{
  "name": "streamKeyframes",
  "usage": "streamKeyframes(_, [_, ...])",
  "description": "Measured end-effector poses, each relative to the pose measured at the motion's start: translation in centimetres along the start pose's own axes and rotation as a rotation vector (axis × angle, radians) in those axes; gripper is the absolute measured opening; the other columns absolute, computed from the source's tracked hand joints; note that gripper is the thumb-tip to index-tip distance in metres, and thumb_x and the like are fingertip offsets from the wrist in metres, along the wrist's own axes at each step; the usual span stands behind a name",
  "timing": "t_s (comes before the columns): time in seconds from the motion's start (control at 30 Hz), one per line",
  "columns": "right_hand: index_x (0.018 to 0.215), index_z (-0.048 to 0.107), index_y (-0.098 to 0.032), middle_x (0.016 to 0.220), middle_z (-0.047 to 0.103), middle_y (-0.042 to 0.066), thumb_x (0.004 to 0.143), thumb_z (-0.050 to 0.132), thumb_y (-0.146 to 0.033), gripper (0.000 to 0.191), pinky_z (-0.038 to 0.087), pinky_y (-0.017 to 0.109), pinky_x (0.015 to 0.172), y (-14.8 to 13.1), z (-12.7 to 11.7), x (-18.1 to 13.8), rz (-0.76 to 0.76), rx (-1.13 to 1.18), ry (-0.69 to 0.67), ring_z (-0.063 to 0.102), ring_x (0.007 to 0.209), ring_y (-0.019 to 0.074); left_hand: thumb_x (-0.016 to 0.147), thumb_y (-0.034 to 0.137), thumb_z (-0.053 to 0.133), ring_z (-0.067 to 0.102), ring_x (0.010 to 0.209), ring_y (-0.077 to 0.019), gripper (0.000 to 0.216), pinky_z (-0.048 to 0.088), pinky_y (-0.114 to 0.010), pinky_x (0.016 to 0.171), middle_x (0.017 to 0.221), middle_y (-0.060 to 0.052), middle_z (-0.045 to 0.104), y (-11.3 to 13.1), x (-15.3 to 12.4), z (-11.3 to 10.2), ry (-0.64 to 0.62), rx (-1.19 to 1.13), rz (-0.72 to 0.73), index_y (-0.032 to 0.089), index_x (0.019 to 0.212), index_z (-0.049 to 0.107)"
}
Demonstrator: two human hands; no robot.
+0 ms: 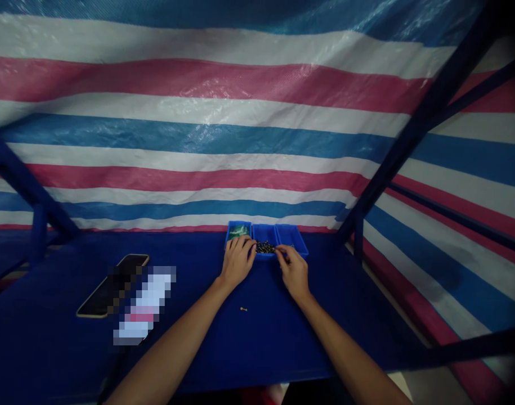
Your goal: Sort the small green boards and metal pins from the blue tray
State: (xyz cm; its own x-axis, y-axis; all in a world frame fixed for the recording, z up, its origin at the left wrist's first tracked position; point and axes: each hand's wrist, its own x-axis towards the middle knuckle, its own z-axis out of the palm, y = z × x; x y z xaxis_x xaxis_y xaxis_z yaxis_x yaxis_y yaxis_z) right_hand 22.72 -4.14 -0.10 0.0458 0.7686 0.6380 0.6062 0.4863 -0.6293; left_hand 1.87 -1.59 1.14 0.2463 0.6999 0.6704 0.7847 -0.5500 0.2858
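At the back of the blue tabletop stands a blue tray (297,238) with three compartments. A heap of small dark and shiny metal pieces (265,247) lies in the middle compartment. The left compartment holds something green (239,230), partly covered by my hand. My left hand (239,261) rests over the front of that compartment, fingers stretched and slightly apart, thumb side beside the heap. At the heap's right edge, my right hand (295,273) has thumb and fingertips pinched together; what is between them is too small to make out. A small brass-coloured piece (243,309), perhaps a screw, lies between my forearms.
A dark phone (113,285) with a pale edge lies at the left, beside a blurred-out bright rectangular object (145,306). Striped plastic sheeting (206,135) hangs behind the table. Blue frame bars (392,163) slant up on both sides.
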Motion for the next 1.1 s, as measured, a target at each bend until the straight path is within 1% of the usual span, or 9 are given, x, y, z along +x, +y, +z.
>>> streamKeyframes(0.23, [0.114, 0.071, -0.024, 0.104, 0.073, 0.008, 0.110, 0.049, -0.040, 0.028, 0.055, 0.036, 0.084, -0.1, -0.2, 0.4, -0.032, -0.042, -0.066, 0.070, 0.094, 0.0235, 0.111, 0.029, 0.045, 0.062, 0.113, -0.0257, 0.025, 0.045, -0.044, 0.099, 0.120, -0.008, 0.069, 0.0, 0.0, 0.1, 0.005, 0.000, -0.002, 0.024, 0.120, 0.068])
streamKeyframes(0.4, [0.121, 0.066, -0.022, 0.101, 0.068, 0.008, 0.109, 0.051, -0.047, 0.032, 0.054, 0.031, 0.069, -1.8, -0.4, -0.5, -0.041, -0.078, -0.099, 0.064, 0.071, 0.0178, 0.110, 0.029, 0.046, 0.062, 0.113, -0.0256, 0.024, 0.044, -0.044, 0.099, 0.121, -0.008, 0.069, -0.2, -0.1, 0.3, 0.010, -0.001, 0.002, 0.024, 0.119, 0.068])
streamKeyframes(0.43, [0.119, 0.066, -0.022, 0.099, 0.068, 0.007, 0.109, 0.052, -0.048, 0.032, 0.053, 0.030, 0.069, -2.4, -0.3, -0.9, -0.090, -0.077, -0.162, 0.064, 0.071, 0.0174, 0.110, 0.028, 0.046, 0.062, 0.113, -0.0255, 0.024, 0.044, -0.044, 0.099, 0.121, -0.008, 0.069, -0.2, -0.1, 0.3, 0.008, 0.000, 0.005, 0.025, 0.119, 0.068])
streamKeyframes(0.5, [0.115, 0.066, -0.022, 0.095, 0.070, 0.005, 0.105, 0.057, -0.054, 0.034, 0.051, 0.029, 0.068, -3.6, 0.0, -1.8, -0.253, -0.076, -0.398, 0.067, 0.074, 0.0178, 0.110, 0.028, 0.047, 0.062, 0.113, -0.0252, 0.023, 0.044, -0.044, 0.099, 0.122, -0.008, 0.069, -0.3, -0.1, 0.4, 0.006, 0.005, 0.007, 0.025, 0.118, 0.068])
streamKeyframes(0.57, [0.108, 0.065, -0.023, 0.091, 0.073, 0.003, 0.097, 0.065, -0.066, 0.044, 0.049, 0.028, 0.067, -4.7, 0.5, -2.6, -0.414, -0.098, -0.597, 0.069, 0.073, 0.0185, 0.109, 0.027, 0.048, 0.063, 0.113, -0.0250, 0.022, 0.044, -0.043, 0.099, 0.121, -0.008, 0.069, -0.4, -0.1, 0.4, 0.006, 0.010, 0.004, 0.025, 0.117, 0.069])
streamKeyframes(0.67, [0.100, 0.064, -0.024, 0.085, 0.074, 0.002, 0.091, 0.067, -0.074, 0.051, 0.047, 0.027, 0.065, -5.7, 1.1, -3.0, -0.501, -0.162, -0.741, 0.071, 0.074, 0.0202, 0.109, 0.027, 0.049, 0.063, 0.113, -0.0247, 0.022, 0.044, -0.043, 0.099, 0.122, -0.007, 0.068, -0.3, 0.0, 0.4, 0.008, 0.011, -0.004, 0.026, 0.117, 0.069])
streamKeyframes(0.8, [0.098, 0.063, -0.024, 0.087, 0.074, 0.001, 0.107, 0.057, -0.052, 0.030, 0.044, 0.025, 0.065, -6.0, 1.0, -2.7, -0.481, -0.192, -0.760, 0.071, 0.075, 0.0176, 0.109, 0.027, 0.048, 0.063, 0.113, -0.0249, 0.022, 0.044, -0.044, 0.099, 0.122, -0.007, 0.068, -0.2, 0.0, 0.4, 0.006, 0.013, -0.001, 0.026, 0.118, 0.069])
streamKeyframes(0.9, [0.097, 0.063, -0.025, 0.088, 0.074, 0.001, 0.110, 0.052, -0.037, 0.021, 0.043, 0.025, 0.064, -5.9, 0.8, -2.5, -0.476, -0.196, -0.732, 0.070, 0.073, 0.0170, 0.109, 0.028, 0.048, 0.062, 0.113, -0.0250, 0.022, 0.045, -0.044, 0.099, 0.123, -0.007, 0.068, -0.2, 0.0, 0.5, 0.004, 0.014, -0.005, 0.026, 0.118, 0.069])
streamKeyframes(1.1, [0.100, 0.060, -0.024, 0.089, 0.075, 0.002, 0.103, 0.064, -0.050, 0.026, 0.043, 0.027, 0.062, -5.7, 0.9, -2.4, -0.347, -0.240, -0.683, 0.071, 0.075, 0.0211, 0.109, 0.028, 0.048, 0.062, 0.114, -0.0246, 0.022, 0.044, -0.044, 0.100, 0.122, -0.007, 0.068, -0.3, 0.0, 0.4, 0.002, 0.012, 0.000, 0.025, 0.118, 0.069])
